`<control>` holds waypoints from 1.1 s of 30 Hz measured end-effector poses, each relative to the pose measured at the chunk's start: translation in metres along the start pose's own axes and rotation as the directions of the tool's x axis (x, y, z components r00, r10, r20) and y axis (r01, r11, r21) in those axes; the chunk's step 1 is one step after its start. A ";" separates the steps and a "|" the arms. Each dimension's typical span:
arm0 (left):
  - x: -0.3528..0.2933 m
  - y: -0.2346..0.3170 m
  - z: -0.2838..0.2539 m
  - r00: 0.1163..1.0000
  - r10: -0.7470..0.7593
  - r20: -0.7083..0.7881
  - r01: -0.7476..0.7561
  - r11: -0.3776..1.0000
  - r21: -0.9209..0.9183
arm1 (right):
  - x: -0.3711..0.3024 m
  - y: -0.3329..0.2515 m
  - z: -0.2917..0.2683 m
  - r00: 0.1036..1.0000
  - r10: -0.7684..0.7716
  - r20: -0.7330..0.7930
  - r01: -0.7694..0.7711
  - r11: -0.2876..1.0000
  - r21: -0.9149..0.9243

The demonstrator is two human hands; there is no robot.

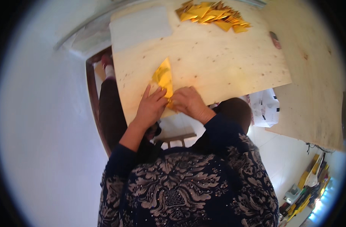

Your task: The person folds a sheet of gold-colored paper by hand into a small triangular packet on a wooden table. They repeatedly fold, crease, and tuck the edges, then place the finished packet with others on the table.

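Observation:
A sheet of gold foil paper (163,77), folded to a point at its far end, lies near the front edge of the wooden table. My left hand (152,106) presses on the paper's near left side, one finger lifted apart from the others. From the right, my right hand (190,103) is closed, its fingertips pinching the paper's near end. Both hands' fingertips nearly meet there and partly cover that end. Farther back on the table sits a heap of folded gold paper pieces (214,16).
A pale grey sheet (141,28) lies at the table's far left corner. A small reddish-brown object (275,40) is near the right edge of the wooden table (214,62). Below that edge hangs a white printed bag (264,108), beside a second wooden board (309,87).

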State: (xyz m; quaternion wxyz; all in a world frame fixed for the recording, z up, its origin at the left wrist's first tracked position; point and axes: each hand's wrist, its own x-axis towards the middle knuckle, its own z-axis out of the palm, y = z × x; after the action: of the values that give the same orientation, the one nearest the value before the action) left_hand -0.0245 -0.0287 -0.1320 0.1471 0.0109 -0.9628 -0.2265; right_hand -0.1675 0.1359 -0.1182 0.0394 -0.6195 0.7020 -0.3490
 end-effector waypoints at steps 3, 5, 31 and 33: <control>-0.003 0.000 0.000 1.000 0.006 0.011 -0.006 1.000 0.013 | -0.002 -0.001 0.003 0.998 0.010 0.066 -0.010 1.000 -0.001; -0.002 0.003 0.001 1.000 -0.010 -0.009 0.010 1.000 0.007 | -0.002 -0.002 0.005 0.997 0.042 0.067 -0.043 0.999 0.009; -0.010 0.003 0.006 0.967 -0.247 -0.062 0.238 0.964 -0.117 | 0.010 0.000 0.024 0.999 0.037 0.030 -0.038 0.999 0.038; -0.018 0.000 -0.001 0.945 -0.317 -0.076 0.304 0.941 -0.147 | 0.009 0.002 0.024 0.999 0.017 0.037 -0.019 0.998 0.056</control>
State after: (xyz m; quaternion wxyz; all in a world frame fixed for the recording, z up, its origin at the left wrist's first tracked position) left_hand -0.0067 -0.0280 -0.1363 0.1573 0.1638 -0.9233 -0.3097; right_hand -0.1599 0.1170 -0.1341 0.0728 -0.6182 0.6965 -0.3569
